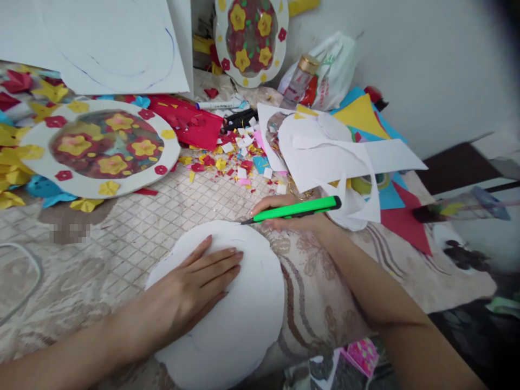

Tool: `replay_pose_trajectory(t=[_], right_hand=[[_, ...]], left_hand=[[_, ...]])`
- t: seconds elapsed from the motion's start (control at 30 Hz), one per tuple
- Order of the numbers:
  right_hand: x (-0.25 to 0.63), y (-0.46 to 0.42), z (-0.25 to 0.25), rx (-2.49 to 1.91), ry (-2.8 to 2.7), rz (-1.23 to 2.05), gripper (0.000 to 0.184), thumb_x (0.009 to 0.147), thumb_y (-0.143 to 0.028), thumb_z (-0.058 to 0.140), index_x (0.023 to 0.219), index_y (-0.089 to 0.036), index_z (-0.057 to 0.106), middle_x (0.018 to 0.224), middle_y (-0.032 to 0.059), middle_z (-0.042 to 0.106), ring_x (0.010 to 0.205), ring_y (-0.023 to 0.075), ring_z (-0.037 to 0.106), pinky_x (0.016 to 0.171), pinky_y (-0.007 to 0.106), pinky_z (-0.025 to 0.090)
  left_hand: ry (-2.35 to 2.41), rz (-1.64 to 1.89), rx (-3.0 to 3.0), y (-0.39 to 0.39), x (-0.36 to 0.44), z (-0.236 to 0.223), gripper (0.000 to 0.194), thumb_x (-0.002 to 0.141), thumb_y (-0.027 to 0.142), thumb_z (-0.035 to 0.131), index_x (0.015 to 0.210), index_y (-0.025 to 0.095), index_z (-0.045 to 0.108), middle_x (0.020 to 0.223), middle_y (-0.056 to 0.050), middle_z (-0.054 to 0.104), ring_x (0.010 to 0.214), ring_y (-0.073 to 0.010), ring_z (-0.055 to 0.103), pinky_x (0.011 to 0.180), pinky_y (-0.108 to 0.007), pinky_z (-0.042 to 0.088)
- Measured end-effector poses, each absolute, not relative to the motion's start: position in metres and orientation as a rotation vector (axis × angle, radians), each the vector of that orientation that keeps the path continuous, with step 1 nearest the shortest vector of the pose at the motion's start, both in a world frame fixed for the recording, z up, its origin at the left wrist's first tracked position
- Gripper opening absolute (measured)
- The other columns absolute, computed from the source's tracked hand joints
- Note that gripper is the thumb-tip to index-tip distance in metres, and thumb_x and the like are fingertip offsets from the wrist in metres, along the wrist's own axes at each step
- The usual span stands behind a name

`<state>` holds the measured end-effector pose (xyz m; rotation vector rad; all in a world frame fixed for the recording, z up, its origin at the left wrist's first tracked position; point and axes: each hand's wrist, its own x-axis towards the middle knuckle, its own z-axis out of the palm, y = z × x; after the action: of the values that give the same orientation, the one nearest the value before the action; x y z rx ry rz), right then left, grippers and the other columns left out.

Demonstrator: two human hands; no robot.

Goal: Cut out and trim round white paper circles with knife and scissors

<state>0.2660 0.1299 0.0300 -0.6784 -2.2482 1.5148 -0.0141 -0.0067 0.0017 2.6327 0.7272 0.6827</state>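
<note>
Left hand laid flat on a white paper cut-out, fingers extended and nearly together, grasping nothing. Right hand closed around a green utility knife, its dark tip at the cut-out's upper edge; too fine to tell whether it bites into the paper. Cut-out lies at the near side of the table, wavy-edged, faint pen marks near the rim; its lowest part runs close to the bottom of view.

Beyond, left: a white-rimmed flower disc, yellow and red blossoms, lying among folded paper pieces. A similar disc stands upright at the back. Middle: a marker, red paper, and small scattered scraps. Right, past the knife: white paper offcuts over coloured sheets; behind them a gold-lidded bottle beside a plastic bag.
</note>
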Motion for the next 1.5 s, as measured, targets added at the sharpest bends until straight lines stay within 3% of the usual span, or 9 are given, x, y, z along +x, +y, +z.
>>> replay_pose_trajectory(t=[0.13,0.2,0.37,0.57,1.0,1.17,1.5], right_hand=[[0.277,0.133,0.022,-0.832,-2.12,1.604,0.023,0.089,-0.034,0.07,0.105,-0.018,0.069,0.079,0.0001,0.069,0.055,0.0093,0.061,0.046,0.019,0.049],[0.274,0.128,0.02,-0.942,-1.974,1.625,0.022,0.089,-0.036,0.069,0.103,-0.019,0.067,0.072,-0.0027,0.065,0.05,0.0084,0.058,0.042,0.018,0.046],[0.241,0.09,0.024,-1.135,-1.855,1.398,0.023,0.093,-0.036,0.064,0.111,-0.021,0.064,0.065,-0.0043,0.064,0.052,0.0093,0.061,0.046,0.018,0.049],[0.229,0.056,0.026,-1.105,-1.987,1.073,0.018,0.096,-0.032,0.06,0.11,-0.021,0.066,0.08,-0.001,0.07,0.065,0.0101,0.066,0.062,0.021,0.052],[0.228,0.059,0.028,-1.034,-2.114,0.945,0.016,0.096,-0.029,0.058,0.107,-0.02,0.067,0.093,0.0016,0.071,0.08,0.0128,0.065,0.071,0.024,0.05],[0.227,0.06,0.031,-1.007,-2.145,0.927,0.015,0.097,-0.029,0.056,0.106,-0.02,0.065,0.089,0.0009,0.069,0.078,0.0131,0.065,0.072,0.024,0.051],[0.224,0.063,0.038,-0.914,-2.282,0.844,0.012,0.097,-0.023,0.054,0.106,-0.02,0.061,0.095,0.0034,0.07,0.085,0.0148,0.066,0.078,0.025,0.051]], left_hand=[[0.731,0.663,2.637,-0.007,-0.014,0.002,0.038,0.101,0.01,0.049,0.138,0.011,0.056,0.147,-0.012,0.059,0.143,-0.0186,0.046,0.128,-0.044,0.014],[0.731,0.657,2.63,-0.007,-0.013,0.002,0.039,0.101,0.01,0.049,0.14,0.011,0.055,0.148,-0.012,0.058,0.144,-0.0193,0.045,0.128,-0.045,0.015],[0.738,0.644,2.627,-0.007,-0.013,0.002,0.039,0.101,0.011,0.049,0.14,0.011,0.055,0.148,-0.013,0.058,0.143,-0.02,0.047,0.127,-0.046,0.017],[0.73,0.648,2.637,-0.007,-0.013,0.002,0.037,0.102,0.012,0.048,0.138,0.011,0.057,0.147,-0.013,0.058,0.143,-0.0199,0.047,0.127,-0.047,0.017],[0.741,0.679,2.613,-0.006,-0.012,0.002,0.036,0.102,0.014,0.049,0.136,0.012,0.059,0.144,-0.015,0.06,0.14,-0.0215,0.05,0.125,-0.05,0.023],[0.744,0.668,2.601,-0.006,-0.012,0.002,0.036,0.102,0.014,0.048,0.137,0.013,0.058,0.144,-0.014,0.06,0.14,-0.0223,0.051,0.124,-0.053,0.026],[0.755,0.697,2.56,-0.008,-0.013,-0.007,0.042,0.101,0.014,0.05,0.143,0.017,0.054,0.149,-0.011,0.057,0.143,-0.0215,0.047,0.126,-0.051,0.022]])
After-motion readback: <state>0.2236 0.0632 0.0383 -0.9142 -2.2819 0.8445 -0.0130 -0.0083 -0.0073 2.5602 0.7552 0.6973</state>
